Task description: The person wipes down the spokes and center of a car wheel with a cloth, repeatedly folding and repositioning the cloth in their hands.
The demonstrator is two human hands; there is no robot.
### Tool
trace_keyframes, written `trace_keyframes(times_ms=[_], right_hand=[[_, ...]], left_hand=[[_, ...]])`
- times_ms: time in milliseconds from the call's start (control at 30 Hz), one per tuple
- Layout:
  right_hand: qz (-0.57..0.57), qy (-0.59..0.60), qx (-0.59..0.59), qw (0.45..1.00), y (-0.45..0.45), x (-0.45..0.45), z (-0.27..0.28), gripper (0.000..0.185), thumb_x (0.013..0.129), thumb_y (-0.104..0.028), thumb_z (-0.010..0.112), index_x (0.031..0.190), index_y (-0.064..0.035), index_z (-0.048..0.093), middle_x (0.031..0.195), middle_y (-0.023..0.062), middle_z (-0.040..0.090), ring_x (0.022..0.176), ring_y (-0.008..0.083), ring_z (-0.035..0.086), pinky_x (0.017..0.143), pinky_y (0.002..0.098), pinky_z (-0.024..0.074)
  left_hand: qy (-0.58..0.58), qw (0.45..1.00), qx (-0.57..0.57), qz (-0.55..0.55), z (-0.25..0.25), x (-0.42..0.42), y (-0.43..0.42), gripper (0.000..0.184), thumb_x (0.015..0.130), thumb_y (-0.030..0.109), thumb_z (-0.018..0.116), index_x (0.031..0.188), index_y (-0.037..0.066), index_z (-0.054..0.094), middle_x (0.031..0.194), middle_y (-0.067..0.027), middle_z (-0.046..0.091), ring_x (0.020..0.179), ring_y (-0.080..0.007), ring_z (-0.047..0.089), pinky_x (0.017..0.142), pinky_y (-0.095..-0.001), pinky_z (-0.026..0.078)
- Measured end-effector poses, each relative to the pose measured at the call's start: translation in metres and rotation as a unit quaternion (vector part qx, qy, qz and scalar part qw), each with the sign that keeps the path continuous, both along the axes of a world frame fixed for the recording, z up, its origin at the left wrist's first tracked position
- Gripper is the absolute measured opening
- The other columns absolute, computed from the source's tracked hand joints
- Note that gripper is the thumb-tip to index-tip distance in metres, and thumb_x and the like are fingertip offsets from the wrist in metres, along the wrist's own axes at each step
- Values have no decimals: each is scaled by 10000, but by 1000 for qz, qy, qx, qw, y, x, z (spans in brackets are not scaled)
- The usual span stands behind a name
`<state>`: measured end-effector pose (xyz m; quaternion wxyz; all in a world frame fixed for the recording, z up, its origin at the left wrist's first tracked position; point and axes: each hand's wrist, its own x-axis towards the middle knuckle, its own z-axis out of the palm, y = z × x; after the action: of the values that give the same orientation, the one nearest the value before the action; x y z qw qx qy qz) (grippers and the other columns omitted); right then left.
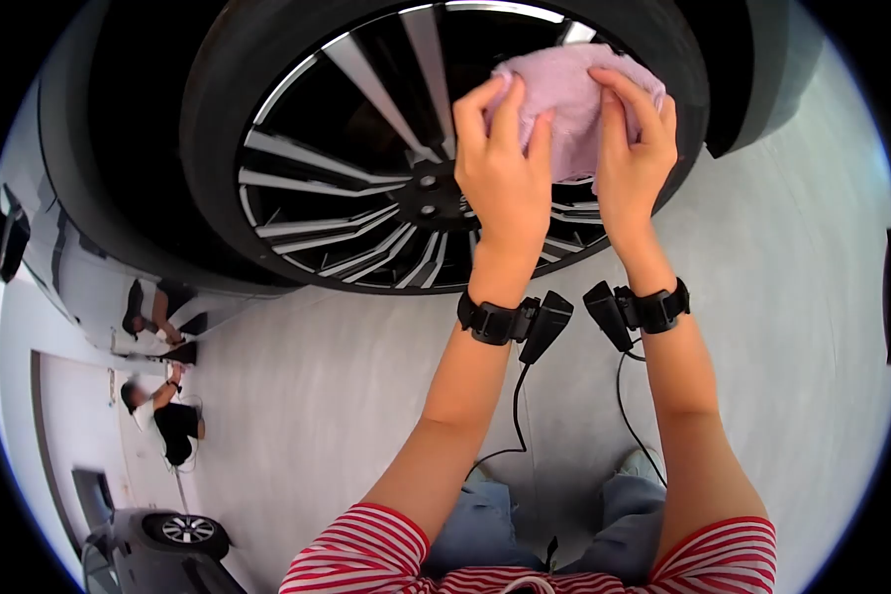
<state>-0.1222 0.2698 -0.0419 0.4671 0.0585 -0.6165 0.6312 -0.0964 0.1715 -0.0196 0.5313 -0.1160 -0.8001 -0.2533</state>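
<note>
A pink cloth [564,94] is held up between my two hands in front of a car wheel [406,213]. My left hand [505,163] pinches the cloth's left side, thumb and fingers closed on it. On the right side, my right hand [636,148] grips the cloth with bent fingers. Behind lies the wheel's rim, with silver and black spokes [327,228] inside a black tire [213,129]. The cloth and my hands hide the rim's upper right part. Whether the cloth touches the spokes, I cannot tell.
Black wrist straps with box-shaped devices [546,327] and trailing cables [518,416] are on both my wrists. The grey car body [89,247] extends left. Another person [163,416] crouches at the far left. A second car [158,554] stands at lower left on the pale floor [317,396].
</note>
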Motion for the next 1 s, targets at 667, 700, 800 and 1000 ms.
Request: trace_keyframes(times_ms=[667, 700, 800, 1000], right_hand=[[130, 6, 160, 979, -58, 50, 17, 226, 833, 65, 561, 969, -40, 708, 930, 138, 562, 823, 266, 586, 713, 311, 473], [106, 87, 176, 975, -59, 44, 32, 263, 831, 82, 548, 996, -45, 709, 926, 135, 566, 825, 259, 586, 716, 309, 473], [94, 156, 207, 961, -63, 60, 99, 363, 811, 113, 532, 1051, -88, 715, 929, 123, 571, 800, 253, 589, 712, 293, 478], [-43, 174, 289, 941, -71, 46, 112, 412, 784, 58, 576, 1128, -139, 692, 928, 127, 591, 789, 276, 613, 662, 326, 511]], left_hand=[[76, 993, 86, -27, -13, 41, -75, 287, 799, -55, 631, 1067, 29, 690, 1073, -111, 663, 968, -295, 641, 830, -348, 516], [119, 990, 74, -3, 8, 44, -74, 286, 793, -48, 638, 1060, 38, 695, 1068, -100, 664, 979, -290, 638, 842, -353, 509], [207, 972, 30, 110, 72, 66, -82, 302, 768, -24, 658, 1044, 84, 718, 1061, -49, 666, 1058, -268, 603, 902, -368, 473], [190, 979, -3, 78, 94, 60, -86, 306, 768, 1, 664, 1060, 79, 714, 1088, -34, 665, 1059, -254, 574, 901, -346, 471]])
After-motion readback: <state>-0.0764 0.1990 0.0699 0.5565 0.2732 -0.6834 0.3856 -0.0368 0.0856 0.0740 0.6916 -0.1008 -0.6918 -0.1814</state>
